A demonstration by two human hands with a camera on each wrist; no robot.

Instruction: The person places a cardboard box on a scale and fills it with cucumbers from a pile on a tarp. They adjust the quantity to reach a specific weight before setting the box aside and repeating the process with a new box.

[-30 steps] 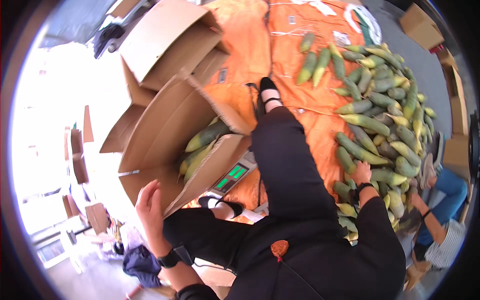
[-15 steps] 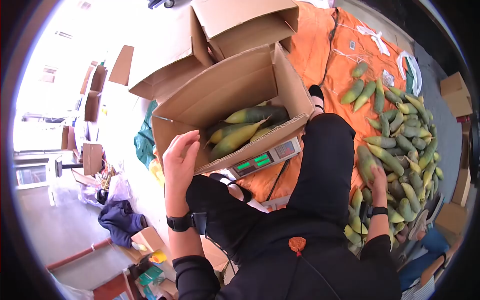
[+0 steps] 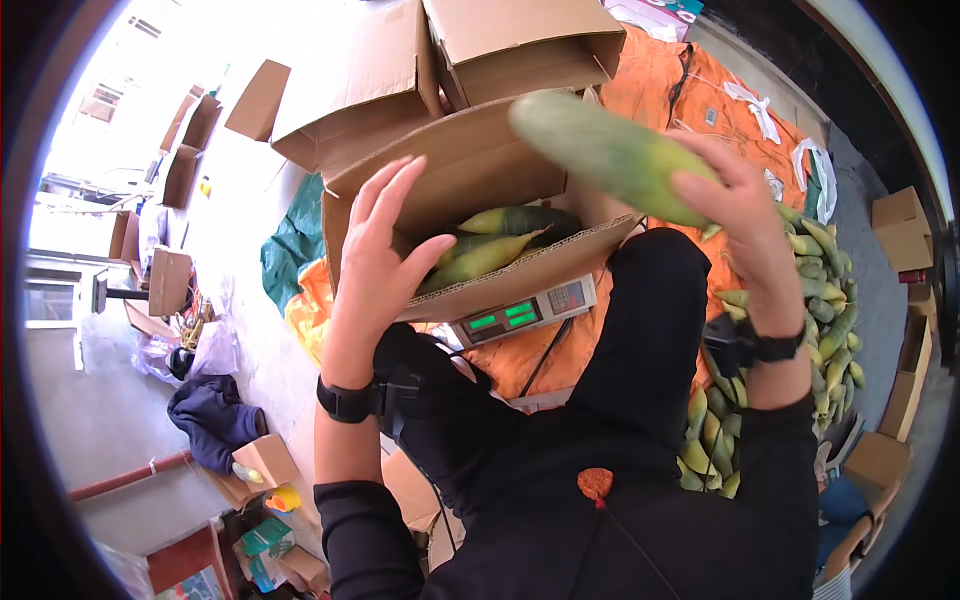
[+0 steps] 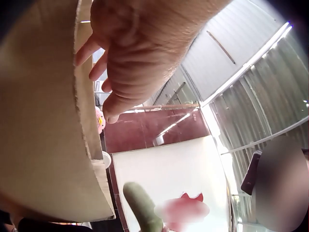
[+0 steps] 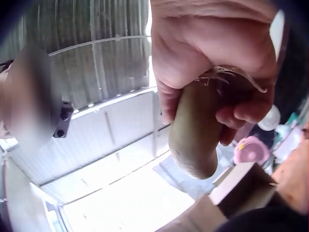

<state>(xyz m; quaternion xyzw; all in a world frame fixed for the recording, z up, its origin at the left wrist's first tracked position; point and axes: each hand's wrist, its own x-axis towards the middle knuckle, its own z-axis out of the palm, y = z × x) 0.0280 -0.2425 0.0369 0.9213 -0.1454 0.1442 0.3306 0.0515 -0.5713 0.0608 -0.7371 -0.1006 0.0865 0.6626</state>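
Observation:
In the head view my right hand [image 3: 735, 205] grips a large green radish [image 3: 610, 155] by its yellowish end, above the right side of an open cardboard box [image 3: 450, 135]. Several radishes [image 3: 490, 262] lie inside that box, which stands on a scale [image 3: 525, 312] with a lit green display. My left hand [image 3: 385, 235] is raised at the box's near left edge, fingers spread, holding nothing. The right wrist view shows the fingers and thumb of my right hand [image 5: 217, 53] around the radish [image 5: 195, 130], roots at the palm.
A pile of radishes [image 3: 830, 310] lies to the right on an orange sheet [image 3: 650, 80]. Two more open boxes [image 3: 525, 45] stand beyond the box on the scale. Another person's arm [image 3: 850, 545] shows at the lower right. A dark cloth [image 3: 212, 420] lies at the left.
My right hand has lifted a radish from the pile and moved left and up to the box. My left hand's fingers are spread wider. The head view has swung left.

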